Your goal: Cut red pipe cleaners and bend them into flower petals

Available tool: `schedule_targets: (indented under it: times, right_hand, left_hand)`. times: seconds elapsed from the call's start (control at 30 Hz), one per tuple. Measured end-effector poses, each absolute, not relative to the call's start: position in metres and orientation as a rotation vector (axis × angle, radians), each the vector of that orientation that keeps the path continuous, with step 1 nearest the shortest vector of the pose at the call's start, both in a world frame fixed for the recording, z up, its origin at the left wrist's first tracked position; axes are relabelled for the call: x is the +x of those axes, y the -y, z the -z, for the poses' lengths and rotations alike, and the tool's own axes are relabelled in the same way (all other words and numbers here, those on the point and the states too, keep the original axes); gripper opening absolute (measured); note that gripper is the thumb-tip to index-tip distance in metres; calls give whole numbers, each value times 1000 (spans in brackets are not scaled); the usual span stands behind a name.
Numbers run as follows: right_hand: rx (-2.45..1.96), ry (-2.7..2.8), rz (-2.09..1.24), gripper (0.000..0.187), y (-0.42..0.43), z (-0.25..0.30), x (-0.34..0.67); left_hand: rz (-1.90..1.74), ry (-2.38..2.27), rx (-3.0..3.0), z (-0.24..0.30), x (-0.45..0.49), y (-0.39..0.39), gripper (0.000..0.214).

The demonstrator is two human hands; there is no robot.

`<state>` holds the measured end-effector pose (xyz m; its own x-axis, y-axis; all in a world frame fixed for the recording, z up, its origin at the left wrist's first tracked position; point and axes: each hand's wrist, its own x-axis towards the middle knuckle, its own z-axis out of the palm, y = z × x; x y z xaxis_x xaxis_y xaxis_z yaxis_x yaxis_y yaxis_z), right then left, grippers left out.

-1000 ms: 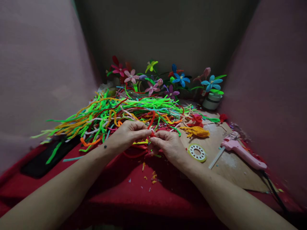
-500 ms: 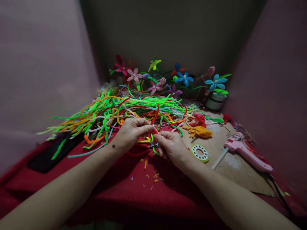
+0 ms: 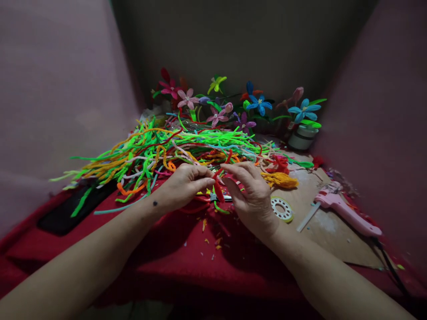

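My left hand (image 3: 185, 184) pinches the lower end of a red pipe cleaner (image 3: 220, 178), fingers pressed together at about the middle of the view. My right hand (image 3: 251, 192) holds the same red pipe cleaner higher up, between thumb and forefinger, with the other fingers curled. The red stem bends upward between the two hands. Under them, on the red cloth (image 3: 200, 262), lies a small pair of scissors (image 3: 220, 198), mostly hidden by my hands. Just behind the hands spreads a big heap of pipe cleaners (image 3: 160, 151) in green, orange, red and pink.
Finished pipe-cleaner flowers (image 3: 233, 104) stand along the back. A pink glue gun (image 3: 343, 209) lies on a brown board (image 3: 327, 235) at right, near a white tape ring (image 3: 282, 209), a yellow tuft (image 3: 280, 180) and a small jar (image 3: 302, 138). A black flat object (image 3: 73, 213) lies left.
My right hand has risen and turned, bending the red pipe cleaner upward. My left hand has kept its pinch. The camera tilted slightly, shifting the scene to the right.
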<state>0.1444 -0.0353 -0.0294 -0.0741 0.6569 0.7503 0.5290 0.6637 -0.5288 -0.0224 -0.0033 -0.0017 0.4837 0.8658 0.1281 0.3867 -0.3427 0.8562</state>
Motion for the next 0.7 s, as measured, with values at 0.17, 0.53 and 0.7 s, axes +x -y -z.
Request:
schedule_targets:
  times: [0.17, 0.53, 0.7]
  right_hand:
    - [-1024, 1958, 310, 16, 32, 27, 148]
    - [-1145, 1313, -1312, 19, 33, 22, 140]
    - [-1168, 1291, -1327, 17, 32, 20, 141]
  left_hand:
    - [-707, -1034, 2022, 0, -19, 8, 18]
    - [-881, -1168, 1921, -4, -15, 11, 19]
    - [-956, -1160, 1994, -3, -16, 10, 18]
